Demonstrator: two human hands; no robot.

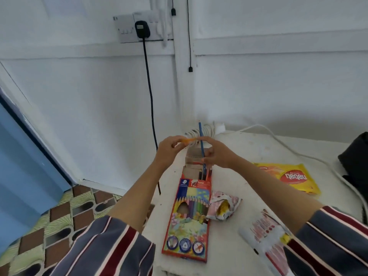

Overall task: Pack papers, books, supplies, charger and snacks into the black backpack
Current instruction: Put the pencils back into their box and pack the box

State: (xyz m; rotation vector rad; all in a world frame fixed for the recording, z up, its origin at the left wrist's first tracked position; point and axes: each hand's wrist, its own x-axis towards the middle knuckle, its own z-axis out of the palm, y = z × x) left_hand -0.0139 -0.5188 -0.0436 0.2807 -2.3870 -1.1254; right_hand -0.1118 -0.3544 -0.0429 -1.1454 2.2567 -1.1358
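A red box of coloured pencils (pixel 190 214) lies on the white table (pixel 249 154) with its top flap open and several pencils inside. Above the open end, my left hand (pixel 169 150) pinches an orange pencil (pixel 188 140). My right hand (pixel 218 154) holds a blue pencil (pixel 202 144) upright, its lower end at the box mouth. The orange pencil reaches to my right fingertips. A yellow snack bag (pixel 290 177) lies to the right. The black backpack (pixel 356 162) shows only partly at the right edge.
A crumpled pink wrapper (pixel 224 206) lies beside the box. A clear packet of pens (pixel 264 234) sits near my right sleeve. A white cable (pixel 298 154) and power strip (pixel 205 130) run along the table's back. A black plug (pixel 142 29) hangs from the wall socket.
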